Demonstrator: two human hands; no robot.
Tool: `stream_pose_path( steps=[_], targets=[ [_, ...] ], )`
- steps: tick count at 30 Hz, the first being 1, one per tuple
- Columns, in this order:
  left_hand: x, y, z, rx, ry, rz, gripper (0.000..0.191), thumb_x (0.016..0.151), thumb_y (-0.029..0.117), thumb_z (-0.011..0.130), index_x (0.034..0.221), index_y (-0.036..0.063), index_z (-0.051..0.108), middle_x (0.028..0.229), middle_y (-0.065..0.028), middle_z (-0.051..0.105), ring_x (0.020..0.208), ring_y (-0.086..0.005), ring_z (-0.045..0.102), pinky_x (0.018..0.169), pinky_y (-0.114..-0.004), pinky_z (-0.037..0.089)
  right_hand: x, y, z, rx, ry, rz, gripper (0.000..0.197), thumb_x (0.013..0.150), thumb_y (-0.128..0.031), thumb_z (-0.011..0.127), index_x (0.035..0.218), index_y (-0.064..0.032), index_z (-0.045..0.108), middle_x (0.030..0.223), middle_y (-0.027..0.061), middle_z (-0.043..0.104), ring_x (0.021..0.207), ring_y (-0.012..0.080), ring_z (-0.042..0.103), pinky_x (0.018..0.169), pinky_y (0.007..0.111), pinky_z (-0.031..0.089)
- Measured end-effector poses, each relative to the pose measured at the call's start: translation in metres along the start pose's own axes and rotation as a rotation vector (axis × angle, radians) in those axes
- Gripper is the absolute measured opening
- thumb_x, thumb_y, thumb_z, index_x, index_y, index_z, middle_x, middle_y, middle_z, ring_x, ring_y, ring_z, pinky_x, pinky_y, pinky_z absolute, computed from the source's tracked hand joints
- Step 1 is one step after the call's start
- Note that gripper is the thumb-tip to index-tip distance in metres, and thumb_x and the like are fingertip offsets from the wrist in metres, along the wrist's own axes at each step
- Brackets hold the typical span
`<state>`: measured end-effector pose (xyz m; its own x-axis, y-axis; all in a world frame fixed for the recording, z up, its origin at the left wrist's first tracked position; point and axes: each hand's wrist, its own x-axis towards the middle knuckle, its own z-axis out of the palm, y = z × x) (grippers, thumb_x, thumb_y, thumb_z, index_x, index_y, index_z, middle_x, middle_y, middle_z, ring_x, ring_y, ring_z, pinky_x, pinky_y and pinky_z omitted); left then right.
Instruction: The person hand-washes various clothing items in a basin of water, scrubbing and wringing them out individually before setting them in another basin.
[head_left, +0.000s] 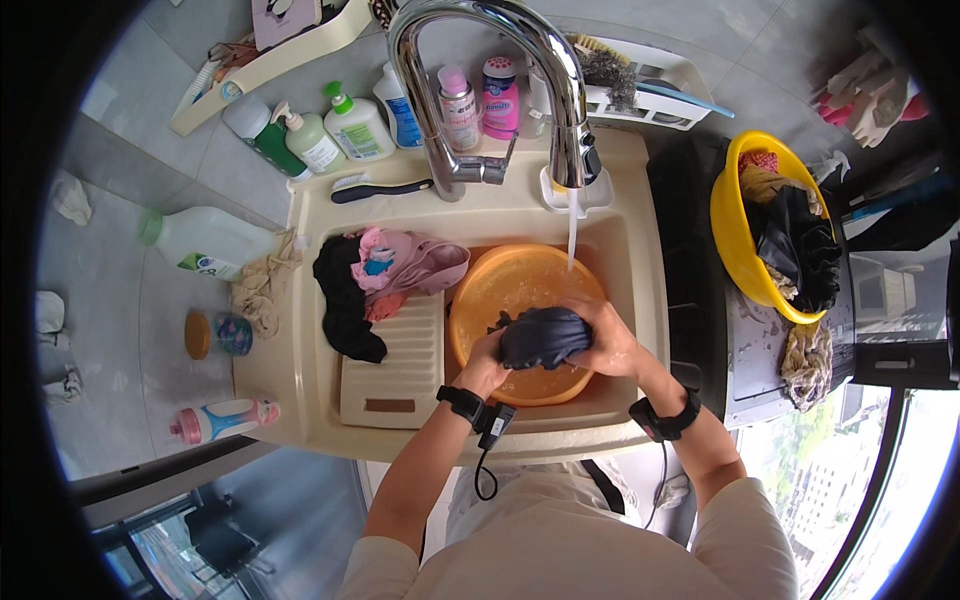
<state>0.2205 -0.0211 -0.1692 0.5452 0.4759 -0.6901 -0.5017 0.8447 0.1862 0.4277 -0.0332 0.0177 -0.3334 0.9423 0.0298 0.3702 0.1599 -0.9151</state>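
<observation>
Between them, my left hand and my right hand grip a bunched dark cloth garment. It is held over an orange plastic basin with water in it. The basin sits in the right part of a cream laundry sink. From the chrome gooseneck faucet a stream of water falls into the basin's far right side, beyond the garment. On the ribbed washboard to the left lie a black garment and a pink garment.
A scrub brush rests on the sink's back ledge, before several bottles. At right, a yellow basin of clothes stands on a dark surface. A large jug and a pink-capped bottle lie left. The faucet arches over the back.
</observation>
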Motion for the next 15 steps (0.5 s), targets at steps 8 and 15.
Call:
stream_pose_path(
  steps=[8, 15],
  targets=[
    [-0.020, 0.007, 0.038, 0.310, 0.324, 0.015, 0.069, 0.089, 0.042, 0.053, 0.145, 0.0219, 0.017, 0.150, -0.0094, 0.005, 0.114, -0.0401, 0.037, 0.094, -0.066, 0.035, 0.008, 0.121, 0.086, -0.875, -0.161, 0.460, 0.060, 0.067, -0.013, 0.072, 0.123, -0.0117, 0.049, 0.122, 0.0159, 0.049, 0.121, 0.0397, 0.040, 0.087, 0.046, 0.048],
    [-0.027, 0.006, 0.035, 0.305, 0.267, -0.056, 0.080, 0.088, 0.044, 0.055, 0.147, 0.0241, 0.007, 0.152, -0.0091, -0.008, 0.129, -0.0521, 0.015, 0.095, -0.069, 0.030, 0.012, 0.214, 0.117, -1.182, -0.786, 0.514, 0.059, 0.087, -0.026, 0.060, 0.141, -0.0194, 0.036, 0.139, 0.0114, 0.040, 0.131, 0.0297, 0.034, 0.097, 0.044, 0.043]
  ],
)
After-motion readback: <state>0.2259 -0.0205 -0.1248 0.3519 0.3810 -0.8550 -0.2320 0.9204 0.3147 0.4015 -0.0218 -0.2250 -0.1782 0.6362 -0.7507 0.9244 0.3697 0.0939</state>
